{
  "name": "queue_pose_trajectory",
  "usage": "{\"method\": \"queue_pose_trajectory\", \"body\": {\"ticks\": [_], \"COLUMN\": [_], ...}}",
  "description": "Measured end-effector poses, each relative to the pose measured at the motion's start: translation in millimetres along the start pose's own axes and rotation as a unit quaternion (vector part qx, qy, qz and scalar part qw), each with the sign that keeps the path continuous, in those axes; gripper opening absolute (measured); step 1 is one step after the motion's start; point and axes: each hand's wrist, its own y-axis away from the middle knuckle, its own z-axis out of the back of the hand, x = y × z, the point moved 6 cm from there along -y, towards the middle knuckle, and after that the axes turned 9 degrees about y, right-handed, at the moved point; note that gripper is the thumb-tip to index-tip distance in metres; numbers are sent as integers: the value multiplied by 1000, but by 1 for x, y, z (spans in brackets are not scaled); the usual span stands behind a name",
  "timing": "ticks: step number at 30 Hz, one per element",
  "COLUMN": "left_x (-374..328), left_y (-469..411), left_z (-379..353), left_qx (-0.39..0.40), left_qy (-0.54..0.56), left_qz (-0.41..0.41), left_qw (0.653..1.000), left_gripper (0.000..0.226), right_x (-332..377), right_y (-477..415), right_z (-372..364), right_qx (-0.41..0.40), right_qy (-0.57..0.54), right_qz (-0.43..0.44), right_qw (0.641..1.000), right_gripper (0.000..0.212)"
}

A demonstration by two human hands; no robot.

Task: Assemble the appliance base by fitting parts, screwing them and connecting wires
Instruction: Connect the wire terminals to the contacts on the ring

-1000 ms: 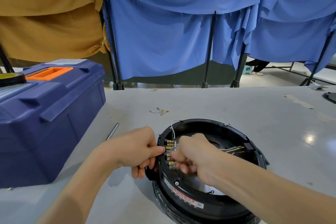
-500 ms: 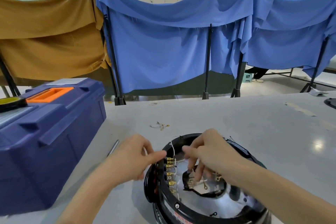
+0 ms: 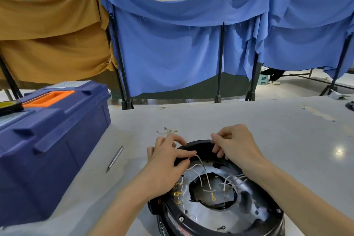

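Base point(image 3: 168, 210) sits at near desk point(image 3: 249, 120) edge. Hands have left terminals point(image 3: 177, 194) and moved to far rim. Left hand point(image 3: 164, 157) pinches wire point(image 3: 200, 161); right hand point(image 3: 235, 143) fingers curled, grasp unclear. Judgement: wire routing under way, connection pending.

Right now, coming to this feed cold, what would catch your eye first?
The open black appliance base at bottom centre, white wires looping loose inside, with the left hand pinching one and the right hand at its far rim. Then the big blue toolbox on the left.
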Motion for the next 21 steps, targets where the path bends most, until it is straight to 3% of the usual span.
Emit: {"method": "queue_pose_trajectory", "body": {"ticks": [3,7,11,12,15,17,21], "left_x": [2,2,7,14,46,73,115], "left_y": [-4,-9,-18,-22,-31,-35,-41], "left_z": [-4,4,20,25,34,30,8], "left_qx": [42,68,26,-3,-86,-85,-51], "left_qy": [-42,-13,64,84,57,30,-4], "left_qz": [-2,11,26,33,80,123,157], "left_qw": [998,998,997,996,991,988,986], "left_gripper": [29,34,35,36,26,27,34], "right_x": [-1,0,13,17,18,19,18], "right_y": [-1,-2,-7,-8,-10,-10,-19], "right_z": [-2,3,15,14,-2,-13,-20], "right_qx": [6,3,-42,-27,98,161,177], "right_qy": [-4,-6,127,159,186,196,194], "right_qz": [-1,11,96,119,153,163,154], "right_qw": [1000,1000,986,980,966,954,952], "right_gripper": [27,27,13,7,26,36,45]}}
